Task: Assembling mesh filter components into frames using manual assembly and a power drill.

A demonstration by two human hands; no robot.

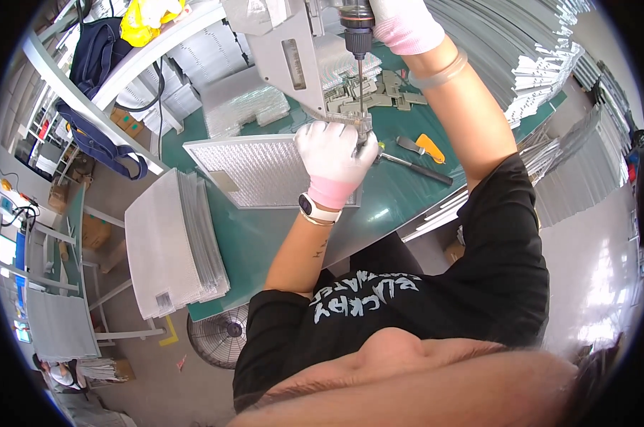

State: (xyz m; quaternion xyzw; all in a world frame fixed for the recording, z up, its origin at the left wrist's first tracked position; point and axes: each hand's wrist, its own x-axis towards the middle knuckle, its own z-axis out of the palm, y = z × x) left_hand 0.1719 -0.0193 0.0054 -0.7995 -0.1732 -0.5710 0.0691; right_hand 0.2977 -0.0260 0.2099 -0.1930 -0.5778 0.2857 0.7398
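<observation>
The left grip is resting curled below the drill, the right grip beside it; their hold I cannot tell. Straight pressing should be helping.

The gloved right hand is at a driver by the upper edge, its grip cut off; the bit points down beside the gloved left hand, whose fingers curl by a small metal fixture. A mesh panel lies partly under that hand on the green table. Brackets lie beyond; a yellow-handled scraper and black-handled tool lie to the right, stacked panels to the left.
</observation>
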